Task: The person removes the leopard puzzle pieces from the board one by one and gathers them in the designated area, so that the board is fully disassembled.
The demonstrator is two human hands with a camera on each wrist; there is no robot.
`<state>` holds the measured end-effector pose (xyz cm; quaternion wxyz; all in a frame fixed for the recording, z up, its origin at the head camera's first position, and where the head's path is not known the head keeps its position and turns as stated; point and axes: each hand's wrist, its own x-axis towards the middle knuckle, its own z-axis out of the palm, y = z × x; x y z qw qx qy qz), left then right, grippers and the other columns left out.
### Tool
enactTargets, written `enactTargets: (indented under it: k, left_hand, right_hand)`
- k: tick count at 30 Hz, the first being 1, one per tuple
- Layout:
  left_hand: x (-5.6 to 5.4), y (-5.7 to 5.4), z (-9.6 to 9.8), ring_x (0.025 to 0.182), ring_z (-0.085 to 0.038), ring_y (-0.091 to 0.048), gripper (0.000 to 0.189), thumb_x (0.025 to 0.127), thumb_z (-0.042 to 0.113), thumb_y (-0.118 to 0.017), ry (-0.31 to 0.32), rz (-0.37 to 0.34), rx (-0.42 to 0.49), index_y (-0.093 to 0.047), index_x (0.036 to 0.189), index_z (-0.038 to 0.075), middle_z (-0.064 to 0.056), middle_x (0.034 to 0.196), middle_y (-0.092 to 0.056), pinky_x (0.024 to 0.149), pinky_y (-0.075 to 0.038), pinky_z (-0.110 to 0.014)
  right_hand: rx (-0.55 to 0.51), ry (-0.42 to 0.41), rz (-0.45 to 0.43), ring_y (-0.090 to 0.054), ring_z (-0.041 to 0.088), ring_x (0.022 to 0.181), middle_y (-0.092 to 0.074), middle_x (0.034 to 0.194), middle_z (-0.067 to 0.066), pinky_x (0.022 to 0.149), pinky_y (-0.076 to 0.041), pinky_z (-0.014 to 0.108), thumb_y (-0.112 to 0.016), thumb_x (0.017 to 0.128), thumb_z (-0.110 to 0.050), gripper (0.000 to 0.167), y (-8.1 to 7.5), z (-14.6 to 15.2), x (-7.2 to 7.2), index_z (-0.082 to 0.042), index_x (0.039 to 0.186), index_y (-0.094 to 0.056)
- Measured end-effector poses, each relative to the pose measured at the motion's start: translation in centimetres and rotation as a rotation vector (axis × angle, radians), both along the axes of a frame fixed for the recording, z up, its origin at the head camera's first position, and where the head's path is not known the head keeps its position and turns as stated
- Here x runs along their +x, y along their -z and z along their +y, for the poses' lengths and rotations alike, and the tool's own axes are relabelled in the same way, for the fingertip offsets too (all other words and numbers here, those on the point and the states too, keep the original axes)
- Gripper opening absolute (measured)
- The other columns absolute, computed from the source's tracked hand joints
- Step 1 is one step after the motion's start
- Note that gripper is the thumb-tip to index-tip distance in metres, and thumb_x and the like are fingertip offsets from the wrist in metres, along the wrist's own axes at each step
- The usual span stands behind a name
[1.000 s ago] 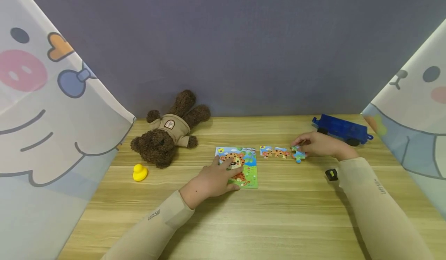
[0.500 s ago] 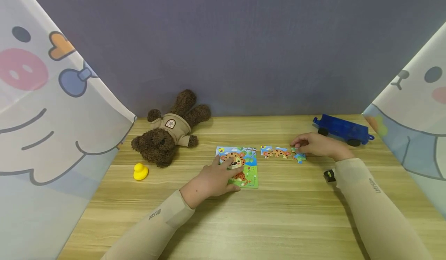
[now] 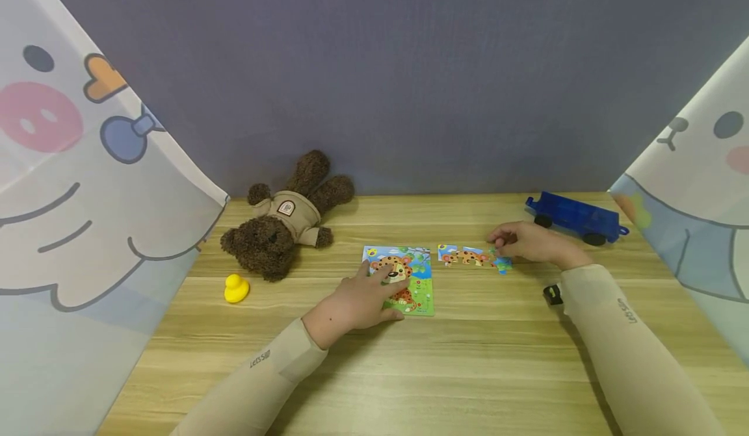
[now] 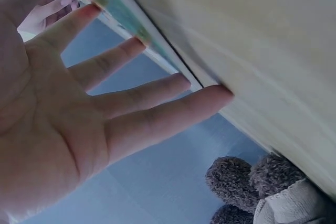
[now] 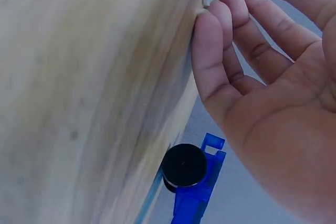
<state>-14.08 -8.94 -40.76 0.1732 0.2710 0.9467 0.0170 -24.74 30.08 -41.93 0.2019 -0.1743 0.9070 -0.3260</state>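
My left hand [image 3: 358, 301] rests with fingers spread on a picture board [image 3: 424, 296] showing a spotted leopard cub on grass. In the left wrist view the fingertips of that hand [image 4: 68, 103] reach over the board's edge. Right of the board lies a row of jigsaw puzzle pieces: a corner piece [image 3: 447, 253] and a middle piece [image 3: 471, 258] with the cub's ears. My right hand [image 3: 529, 242] pinches a third, blue-green piece [image 3: 503, 265] at the row's right end, close against the middle piece. Curled fingers [image 5: 207, 51] partly hide it in the right wrist view.
A brown teddy bear [image 3: 266, 244] lies at the back left, a yellow rubber duck [image 3: 236, 288] in front of it. Behind my right hand stands a blue toy wagon [image 3: 576, 215]. A small black object [image 3: 552, 295] sits beside the right sleeve. Cloth walls border the wooden table [image 3: 445, 371].
My right hand has shifted the blue-green puzzle piece slightly left, up against the middle piece. My left hand has stayed on the board.
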Motion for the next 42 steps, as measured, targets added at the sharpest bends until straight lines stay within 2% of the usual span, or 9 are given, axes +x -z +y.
enactTargets:
  k: [4,9,12,17,22,27,32,36,42]
  left_hand:
    - [-0.6,-0.2,0.2,0.155,-0.061,-0.034,0.065,0.104,0.062,-0.058,0.022,-0.011,0.007,-0.045,0.164,0.038,-0.011,0.176,-0.034,0.110,-0.053,-0.071]
    - [-1.4,-0.8,0.6,0.153,-0.051,-0.043,0.060,0.106,0.058,-0.058,0.037,-0.023,0.012,-0.052,0.160,0.033,-0.012,0.170,-0.044,0.118,-0.049,-0.066]
    - [-1.7,-1.1,0.6,0.148,-0.050,-0.049,0.061,0.106,0.060,-0.057,0.022,-0.010,0.007,-0.051,0.160,0.033,-0.011,0.166,-0.048,0.112,-0.054,-0.064]
    - [-2.4,-1.0,-0.5,0.141,-0.046,-0.056,0.063,0.107,0.061,-0.054,-0.036,0.079,0.010,-0.045,0.163,0.034,-0.008,0.158,-0.054,0.100,-0.061,-0.060]
    - [-2.8,-0.8,-2.1,0.152,-0.049,-0.045,0.070,0.106,0.061,-0.056,-0.124,0.038,0.045,-0.042,0.166,0.028,-0.011,0.170,-0.042,0.115,-0.050,-0.069]
    - [-3.3,-0.7,-3.8,0.158,-0.059,-0.029,0.088,0.101,0.066,-0.062,-0.151,-0.030,0.037,-0.031,0.171,0.021,-0.015,0.179,-0.026,0.122,-0.037,-0.076]
    - [-3.9,-0.3,-5.0,0.159,-0.063,-0.021,0.096,0.098,0.069,-0.065,-0.113,-0.064,0.057,-0.027,0.172,0.020,-0.016,0.181,-0.018,0.123,-0.034,-0.078]
    - [-4.2,-0.2,-5.4,0.160,-0.062,-0.016,0.099,0.096,0.071,-0.065,-0.129,-0.097,0.076,-0.023,0.173,0.025,-0.013,0.182,-0.014,0.120,-0.035,-0.080]
    - [-4.3,-0.1,-5.5,0.160,-0.063,-0.017,0.100,0.095,0.074,-0.064,-0.158,-0.105,0.036,-0.021,0.173,0.028,-0.015,0.181,-0.013,0.118,-0.039,-0.080]
  right_hand:
    - [0.015,0.000,0.049,-0.066,0.015,0.103,-0.075,0.120,0.011,0.080,-0.056,0.025,-0.063,0.109,-0.020,0.033,-0.8,-0.5,0.1,-0.003,0.137,-0.068]
    - [-0.007,-0.001,0.073,-0.068,0.020,0.102,-0.071,0.122,0.012,0.081,-0.058,0.032,-0.060,0.111,-0.029,0.037,-2.4,-2.7,0.6,-0.007,0.140,-0.067]
    - [0.001,-0.010,0.091,-0.067,0.020,0.099,-0.071,0.122,0.010,0.080,-0.056,0.033,-0.059,0.111,-0.033,0.038,-3.3,-4.8,0.7,-0.010,0.139,-0.068]
    - [-0.026,-0.080,0.113,-0.066,0.021,0.092,-0.073,0.120,0.009,0.077,-0.055,0.034,-0.059,0.112,-0.029,0.034,-4.1,-8.8,0.8,-0.009,0.136,-0.070]
    - [-0.087,-0.184,0.054,-0.070,0.030,0.088,-0.072,0.120,0.012,0.069,-0.058,0.035,-0.060,0.110,-0.021,0.034,-3.7,-13.2,1.3,-0.004,0.139,-0.066]
    - [-0.140,-0.273,0.012,-0.071,0.023,0.093,-0.067,0.127,0.016,0.072,-0.059,0.032,-0.067,0.106,-0.015,0.041,-2.6,-16.9,1.7,-0.001,0.144,-0.061]
    - [-0.143,-0.294,-0.003,-0.070,0.017,0.092,-0.062,0.133,0.017,0.076,-0.059,0.029,-0.074,0.101,-0.014,0.049,-1.3,-19.5,1.9,-0.002,0.146,-0.059]
    - [-0.116,-0.286,0.017,-0.065,0.014,0.093,-0.063,0.131,0.014,0.075,-0.057,0.027,-0.078,0.098,-0.015,0.050,-0.9,-21.1,2.0,-0.006,0.145,-0.062]
    - [-0.080,-0.291,0.046,-0.059,0.015,0.095,-0.063,0.127,0.012,0.078,-0.053,0.028,-0.079,0.097,-0.012,0.046,-0.4,-22.5,2.2,-0.007,0.140,-0.065]
